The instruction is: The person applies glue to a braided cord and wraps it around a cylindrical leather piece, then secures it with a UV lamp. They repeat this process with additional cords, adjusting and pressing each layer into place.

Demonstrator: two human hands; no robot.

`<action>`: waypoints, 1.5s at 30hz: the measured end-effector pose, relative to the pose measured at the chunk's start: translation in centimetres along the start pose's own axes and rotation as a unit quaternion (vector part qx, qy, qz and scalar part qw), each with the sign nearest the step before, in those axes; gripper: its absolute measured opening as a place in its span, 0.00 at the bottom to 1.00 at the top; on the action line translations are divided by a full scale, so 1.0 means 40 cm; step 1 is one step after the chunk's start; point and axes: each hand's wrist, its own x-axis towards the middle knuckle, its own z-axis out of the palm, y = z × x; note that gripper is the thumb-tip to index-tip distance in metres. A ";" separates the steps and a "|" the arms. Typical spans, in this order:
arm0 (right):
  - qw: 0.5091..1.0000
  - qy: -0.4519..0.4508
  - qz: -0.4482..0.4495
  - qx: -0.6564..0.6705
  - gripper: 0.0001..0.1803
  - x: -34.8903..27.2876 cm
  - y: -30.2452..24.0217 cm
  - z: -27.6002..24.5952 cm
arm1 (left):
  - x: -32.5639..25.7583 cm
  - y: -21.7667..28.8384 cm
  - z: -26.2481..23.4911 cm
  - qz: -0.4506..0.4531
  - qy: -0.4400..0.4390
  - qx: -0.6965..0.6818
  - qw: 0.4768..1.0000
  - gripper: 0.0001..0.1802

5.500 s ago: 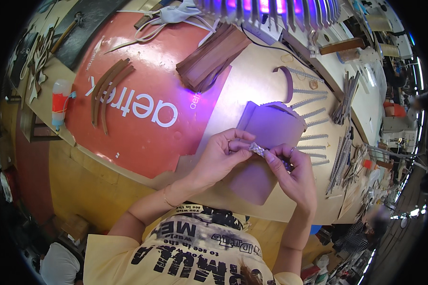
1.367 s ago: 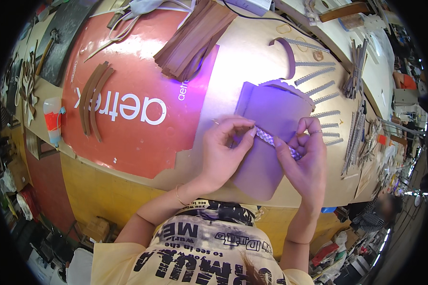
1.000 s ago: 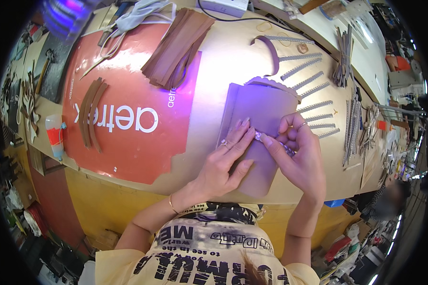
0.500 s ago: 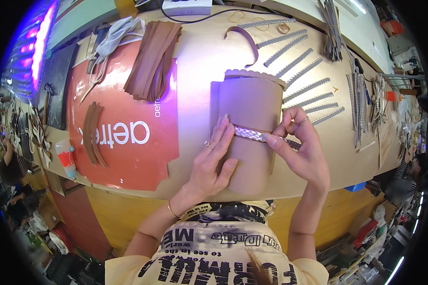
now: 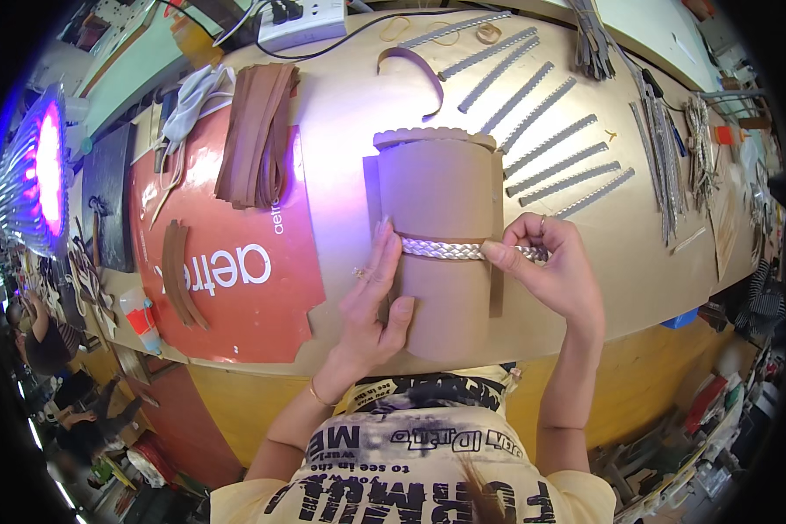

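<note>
Braid-fitting is the step going on near the middle of the frame: a silvery braided strip [image 5: 450, 250] is lying across a brown leather piece [image 5: 441, 236] with a scalloped top edge, which is resting flat on the table [image 5: 349, 113]. The left hand [image 5: 377, 301] is lying spread and flat on the leather's left edge, fingertips touching the braid's left end and pinning it there. The right hand [image 5: 555, 271] is pinching the braid's right end between thumb and fingers at the leather's right edge, seemingly pulling it taut.

By my judgement the band is being lined up straight across the piece, so the next move is calling for even tension, the left end kept from sliding, and the braid kept level rather than slanting.

Grey toothed strips [image 5: 541, 131] are lying in a fan in the upper right, a stack of brown leather strips [image 5: 258, 135] is sitting in the upper left on a red sheet [image 5: 236, 297], and a purple lamp [image 5: 39, 170] is glowing at the far left.
</note>
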 end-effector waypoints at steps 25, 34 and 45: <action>0.965 0.031 0.018 0.260 0.22 0.007 0.140 0.045 | 0.013 0.015 -0.028 -0.053 -0.002 0.040 0.998 0.34; 0.976 0.045 -0.001 0.212 0.20 -0.026 0.110 0.037 | 0.016 0.092 -0.034 0.001 0.046 0.188 0.981 0.32; 0.977 0.077 -0.002 0.199 0.20 -0.046 0.060 0.076 | 0.066 0.183 -0.009 0.003 -0.198 0.263 0.944 0.35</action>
